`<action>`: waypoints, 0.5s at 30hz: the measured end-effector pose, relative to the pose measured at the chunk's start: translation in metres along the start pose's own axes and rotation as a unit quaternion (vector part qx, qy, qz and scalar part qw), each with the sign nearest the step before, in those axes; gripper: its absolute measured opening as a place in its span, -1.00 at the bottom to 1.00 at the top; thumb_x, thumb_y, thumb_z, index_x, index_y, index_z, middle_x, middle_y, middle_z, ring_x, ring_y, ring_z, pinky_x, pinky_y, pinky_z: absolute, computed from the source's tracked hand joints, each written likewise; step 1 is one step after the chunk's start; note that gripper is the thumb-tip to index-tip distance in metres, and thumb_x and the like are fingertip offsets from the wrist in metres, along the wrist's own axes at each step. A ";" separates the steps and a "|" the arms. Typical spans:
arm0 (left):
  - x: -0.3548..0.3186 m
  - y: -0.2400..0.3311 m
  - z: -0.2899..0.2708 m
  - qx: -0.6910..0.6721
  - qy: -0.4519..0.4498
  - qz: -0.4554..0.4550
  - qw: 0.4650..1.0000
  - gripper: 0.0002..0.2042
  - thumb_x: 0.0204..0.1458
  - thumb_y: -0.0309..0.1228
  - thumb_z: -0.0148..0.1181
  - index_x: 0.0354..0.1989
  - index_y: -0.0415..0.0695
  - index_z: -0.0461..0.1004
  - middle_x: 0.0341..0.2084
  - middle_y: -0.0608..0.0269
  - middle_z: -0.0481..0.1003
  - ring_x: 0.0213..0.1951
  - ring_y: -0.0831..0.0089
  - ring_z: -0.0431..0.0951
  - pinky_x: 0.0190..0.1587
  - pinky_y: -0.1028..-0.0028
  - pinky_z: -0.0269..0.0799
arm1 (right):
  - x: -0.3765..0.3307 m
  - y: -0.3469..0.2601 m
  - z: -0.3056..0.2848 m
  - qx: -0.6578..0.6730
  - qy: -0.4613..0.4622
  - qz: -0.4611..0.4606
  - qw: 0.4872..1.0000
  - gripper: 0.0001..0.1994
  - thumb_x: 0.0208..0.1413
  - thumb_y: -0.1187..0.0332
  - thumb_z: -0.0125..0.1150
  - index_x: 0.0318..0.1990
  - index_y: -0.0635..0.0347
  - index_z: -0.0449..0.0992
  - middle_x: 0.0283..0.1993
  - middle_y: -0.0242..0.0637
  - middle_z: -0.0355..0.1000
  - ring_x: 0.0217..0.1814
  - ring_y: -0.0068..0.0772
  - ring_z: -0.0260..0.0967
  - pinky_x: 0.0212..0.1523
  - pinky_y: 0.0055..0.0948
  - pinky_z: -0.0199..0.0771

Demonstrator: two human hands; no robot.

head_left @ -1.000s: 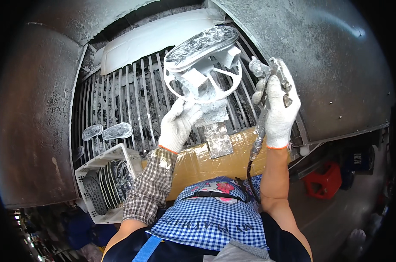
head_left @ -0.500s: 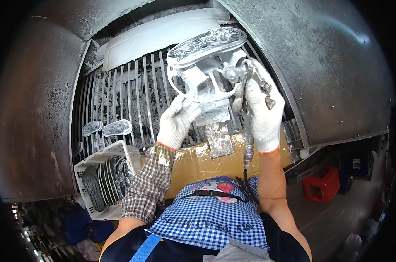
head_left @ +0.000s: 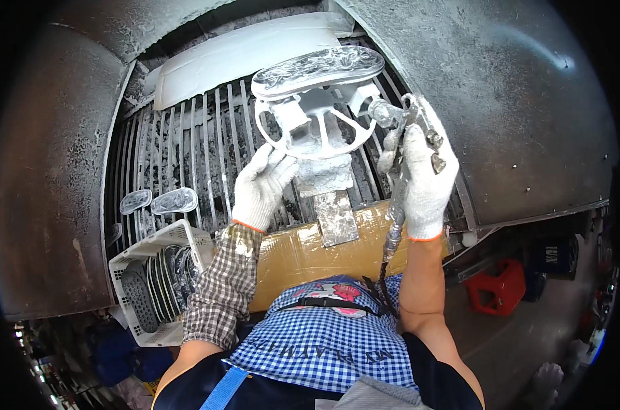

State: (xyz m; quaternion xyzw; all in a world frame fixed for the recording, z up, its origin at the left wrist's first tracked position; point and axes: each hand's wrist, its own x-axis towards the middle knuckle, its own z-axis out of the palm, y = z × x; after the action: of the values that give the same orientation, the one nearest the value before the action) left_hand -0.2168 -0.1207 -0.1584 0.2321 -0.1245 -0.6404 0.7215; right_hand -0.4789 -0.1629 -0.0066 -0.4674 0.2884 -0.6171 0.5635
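Note:
An oval, shoe-sole-shaped piece [head_left: 318, 72] with shiny wrinkled film on top and a white rim rests on a white-coated spoked wheel stand [head_left: 321, 140]. My left hand [head_left: 259, 188], in a white knit glove, has its fingertips curled at the wheel's near left rim. My right hand [head_left: 429, 181], gloved alike, is closed around a paint-crusted spray gun [head_left: 400, 137]. Its nozzle end points left at the wheel and the oval piece, just beyond the rim's right side. A hose runs down from the gun toward my apron.
Metal slats [head_left: 194, 150] lie below the stand, with a pale sheet [head_left: 248, 51] behind. Two small oval pieces [head_left: 174, 201] lie near a white plastic basket [head_left: 136, 321] of soles. Metal walls [head_left: 528, 116] flank both sides. A cardboard strip [head_left: 283, 263] fronts me; a red stool [head_left: 499, 287] stands right.
The wheel stand appears slightly turned, its spokes showing at a different angle. My right hand and the spray gun have shifted a little right, away from the wheel. My left fingers remain at the rim.

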 end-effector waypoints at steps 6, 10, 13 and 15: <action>0.004 0.006 -0.008 -0.021 0.013 0.013 1.000 -0.46 0.25 -0.40 0.13 0.36 -0.44 0.32 0.41 -0.37 0.32 0.35 -0.24 0.45 0.35 -0.14 0.48 | 0.002 -0.003 -0.009 -0.021 0.024 -0.008 0.999 -0.53 0.46 0.46 0.17 0.45 0.38 0.35 -0.21 -0.35 0.53 -0.35 -0.69 0.41 -0.36 -0.63 0.49; 0.005 0.009 -0.007 -0.051 0.031 0.025 0.998 -0.57 0.25 -0.45 0.17 0.23 -0.44 0.39 0.37 -0.45 0.34 0.34 -0.28 0.46 0.33 -0.18 0.50 | 0.002 -0.004 -0.020 -0.043 0.027 -0.007 0.999 -0.52 0.49 0.40 0.13 0.47 0.34 0.33 -0.12 -0.26 0.57 -0.29 -0.64 0.45 -0.34 -0.61 0.52; 0.005 0.012 -0.007 -0.062 0.033 0.027 0.997 -0.59 0.26 -0.45 0.18 0.21 -0.42 0.39 0.38 -0.46 0.32 0.32 -0.29 0.47 0.31 -0.16 0.53 | 0.002 -0.009 -0.017 -0.043 0.051 -0.020 0.998 -0.52 0.48 0.45 0.13 0.47 0.38 0.32 -0.11 -0.25 0.57 -0.29 -0.66 0.43 -0.34 -0.62 0.52; 0.006 0.016 -0.007 -0.053 0.030 0.031 0.998 -0.62 0.27 -0.45 0.18 0.18 -0.41 0.39 0.37 -0.49 0.31 0.32 -0.31 0.47 0.31 -0.16 0.54 | 0.001 -0.014 -0.015 -0.043 0.066 -0.034 0.996 -0.53 0.47 0.50 0.13 0.47 0.41 0.32 -0.10 -0.25 0.57 -0.30 -0.69 0.41 -0.34 -0.64 0.51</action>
State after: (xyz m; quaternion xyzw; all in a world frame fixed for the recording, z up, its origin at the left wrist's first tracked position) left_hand -0.1990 -0.1238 -0.1574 0.2086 -0.0755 -0.6162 0.7557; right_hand -0.4986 -0.1639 0.0002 -0.4588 0.3351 -0.6527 0.5011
